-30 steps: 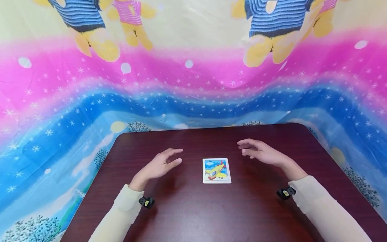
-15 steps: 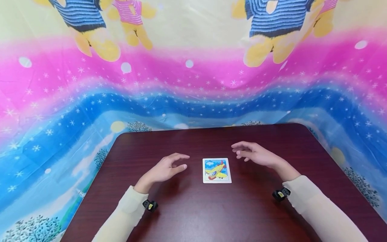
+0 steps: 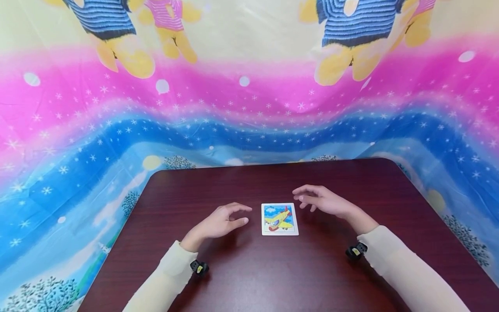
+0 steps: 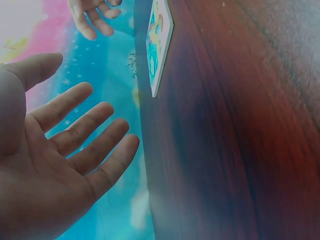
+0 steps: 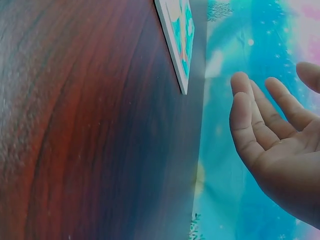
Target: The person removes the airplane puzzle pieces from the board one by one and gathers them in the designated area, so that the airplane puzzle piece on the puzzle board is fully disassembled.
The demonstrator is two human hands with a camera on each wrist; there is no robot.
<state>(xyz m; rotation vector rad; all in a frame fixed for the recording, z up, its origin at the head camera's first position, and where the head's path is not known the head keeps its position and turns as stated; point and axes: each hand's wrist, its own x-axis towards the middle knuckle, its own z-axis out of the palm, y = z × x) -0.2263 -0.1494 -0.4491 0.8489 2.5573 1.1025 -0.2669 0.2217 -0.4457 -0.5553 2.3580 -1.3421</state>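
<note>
A small square picture board (image 3: 279, 219) with a white border lies flat on the table; it looks like a puzzle with a yellow airplane on a blue sky. To its left my left hand (image 3: 220, 222) hovers, fingers spread and holding nothing. My right hand (image 3: 325, 201) is just beyond the board's right edge, fingers relaxed and also holding nothing. In the left wrist view the left palm (image 4: 45, 175) faces inward, with the board (image 4: 159, 47) ahead of the fingertips. The right wrist view has the loosely bent right fingers (image 5: 242, 117) apart from the board (image 5: 176, 45).
The dark red-brown wooden table (image 3: 269, 277) has rounded far corners. Behind it and at both sides hangs a colourful printed cloth (image 3: 249, 99) with bears and snowflakes. A small black camera (image 3: 199, 268) sits on the left wrist, and another black camera (image 3: 356, 251) on the right.
Both hands have moved inward toward the picture board and a little nearer to the person, the left going right and the right going left. The board has stayed in place.
</note>
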